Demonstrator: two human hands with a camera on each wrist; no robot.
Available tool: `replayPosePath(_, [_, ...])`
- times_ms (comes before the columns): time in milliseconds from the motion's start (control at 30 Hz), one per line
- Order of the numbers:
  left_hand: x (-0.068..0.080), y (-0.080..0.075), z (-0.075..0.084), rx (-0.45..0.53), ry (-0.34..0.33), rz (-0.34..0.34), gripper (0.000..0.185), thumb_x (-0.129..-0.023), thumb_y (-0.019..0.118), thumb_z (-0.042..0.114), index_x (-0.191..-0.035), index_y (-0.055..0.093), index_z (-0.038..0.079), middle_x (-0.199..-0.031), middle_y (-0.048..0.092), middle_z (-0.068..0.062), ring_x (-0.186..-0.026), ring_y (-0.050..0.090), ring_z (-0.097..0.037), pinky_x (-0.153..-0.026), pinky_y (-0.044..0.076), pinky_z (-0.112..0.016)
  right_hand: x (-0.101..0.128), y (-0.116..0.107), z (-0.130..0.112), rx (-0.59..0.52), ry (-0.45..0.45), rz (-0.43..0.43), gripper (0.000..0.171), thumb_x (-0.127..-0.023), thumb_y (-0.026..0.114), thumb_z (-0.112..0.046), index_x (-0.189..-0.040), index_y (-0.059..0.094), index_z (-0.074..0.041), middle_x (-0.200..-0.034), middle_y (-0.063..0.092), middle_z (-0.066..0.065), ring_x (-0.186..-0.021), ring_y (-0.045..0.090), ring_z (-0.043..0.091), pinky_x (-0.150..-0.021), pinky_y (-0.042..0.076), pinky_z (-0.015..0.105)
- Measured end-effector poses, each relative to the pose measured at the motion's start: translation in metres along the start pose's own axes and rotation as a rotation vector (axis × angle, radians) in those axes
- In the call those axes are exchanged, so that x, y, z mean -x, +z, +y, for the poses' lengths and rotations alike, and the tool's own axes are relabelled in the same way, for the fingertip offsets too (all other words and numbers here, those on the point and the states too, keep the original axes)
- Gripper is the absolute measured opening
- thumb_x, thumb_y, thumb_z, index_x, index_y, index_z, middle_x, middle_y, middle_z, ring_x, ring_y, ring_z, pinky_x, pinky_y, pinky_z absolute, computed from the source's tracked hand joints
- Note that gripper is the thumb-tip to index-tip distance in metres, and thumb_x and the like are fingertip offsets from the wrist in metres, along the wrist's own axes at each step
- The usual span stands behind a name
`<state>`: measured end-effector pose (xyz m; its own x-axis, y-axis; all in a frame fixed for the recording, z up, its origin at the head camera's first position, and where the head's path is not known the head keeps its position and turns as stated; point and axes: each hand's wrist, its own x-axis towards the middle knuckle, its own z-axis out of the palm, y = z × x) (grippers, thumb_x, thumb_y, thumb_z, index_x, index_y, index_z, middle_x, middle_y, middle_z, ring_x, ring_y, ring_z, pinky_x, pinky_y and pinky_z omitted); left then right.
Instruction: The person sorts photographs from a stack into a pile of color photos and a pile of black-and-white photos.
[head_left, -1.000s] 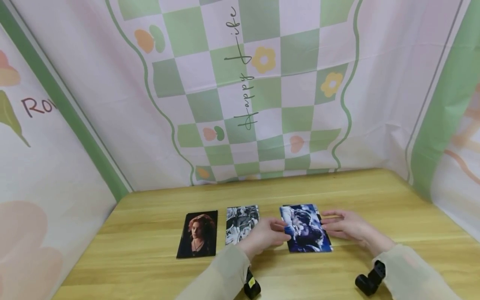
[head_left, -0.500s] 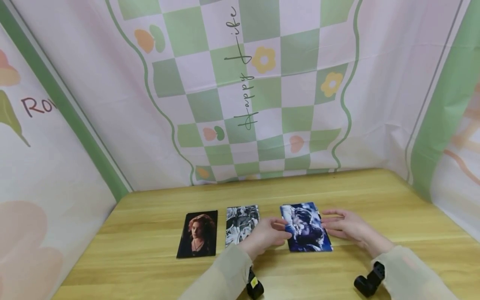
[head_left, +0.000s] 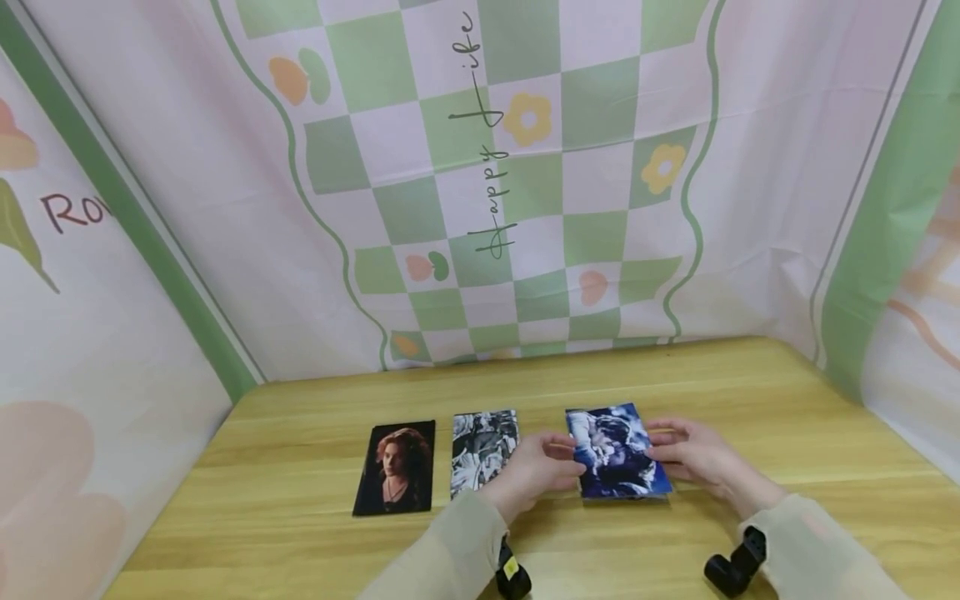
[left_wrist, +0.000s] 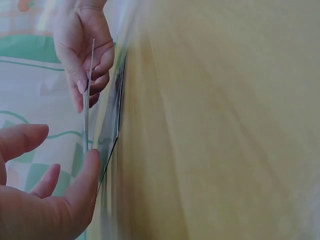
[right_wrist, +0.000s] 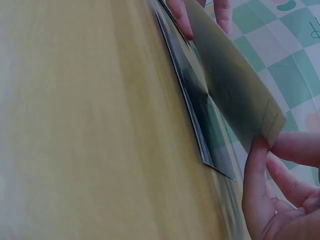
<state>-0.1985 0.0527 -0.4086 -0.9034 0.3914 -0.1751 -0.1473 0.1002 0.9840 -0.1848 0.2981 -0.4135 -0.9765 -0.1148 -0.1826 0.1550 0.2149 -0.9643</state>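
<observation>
My right hand [head_left: 697,454] pinches the right edge of a photo card [head_left: 618,450] with a blue-toned picture of people. In the right wrist view this card's pale back [right_wrist: 235,85] tilts above the table, and the thumb and a finger hold its corner. Under it a dark photo card [right_wrist: 192,110] lies on the wood, mostly hidden in the head view. At the card's left edge is my left hand [head_left: 528,471]. Its thumb tip [left_wrist: 89,160] meets the card's edge in the left wrist view, while the other fingers stand apart from it.
Left of my hands lies a black-and-white photo card [head_left: 480,450], partly covered by the left hand. Further left is a dark portrait card [head_left: 395,468]. The wooden table [head_left: 315,550] ends at a checkered cloth [head_left: 525,183] behind.
The blue-toned card has shifted slightly right and come up off the card beneath. My right fingers have closed on its edge; the left hand has moved slightly right with it.
</observation>
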Motion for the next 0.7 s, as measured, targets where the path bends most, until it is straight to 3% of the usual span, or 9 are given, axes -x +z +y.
replayPosePath(100, [0.000,0.000,-0.002,0.033,0.007,0.005,0.038,-0.080,0.066,-0.009,-0.118,0.057,-0.006,-0.109,0.060,-0.016,-0.087,0.066,-0.021,-0.077,0.059,-0.033,0.001,0.003,0.000,0.037,0.010,0.010,0.060,-0.089,0.060,0.000,-0.136,0.028,0.017,-0.123,0.050,0.031,-0.088,0.062,0.012,-0.079,0.058,0.032])
replayPosePath(267, [-0.001,-0.003,-0.005,0.084,0.024,0.033,0.045,-0.082,0.061,-0.013,-0.125,0.050,-0.010,-0.108,0.059,-0.017,-0.084,0.066,-0.020,-0.077,0.059,-0.033,0.003,0.007,-0.002,0.031,0.029,0.014,0.062,-0.087,0.062,-0.001,-0.138,0.029,0.013,-0.120,0.055,0.026,-0.087,0.063,0.013,-0.078,0.058,0.032])
replayPosePath(533, [-0.001,-0.012,-0.007,0.078,0.001,0.053,0.046,-0.082,0.060,-0.013,-0.127,0.053,-0.005,-0.100,0.061,-0.013,-0.076,0.063,-0.015,-0.071,0.060,-0.027,0.007,0.016,-0.007,-0.024,0.044,-0.036,0.074,-0.088,0.061,0.000,-0.145,0.015,0.009,-0.116,0.056,0.018,-0.085,0.063,0.013,-0.076,0.059,0.031])
replayPosePath(700, [0.002,-0.021,-0.007,0.061,-0.024,0.070,0.047,-0.082,0.061,-0.012,-0.127,0.053,0.000,-0.099,0.062,-0.011,-0.076,0.063,-0.015,-0.068,0.059,-0.026,0.008,0.025,-0.009,-0.030,0.036,-0.054,0.069,-0.092,0.056,-0.004,-0.145,0.014,0.010,-0.123,0.049,0.032,-0.090,0.063,0.015,-0.081,0.058,0.036])
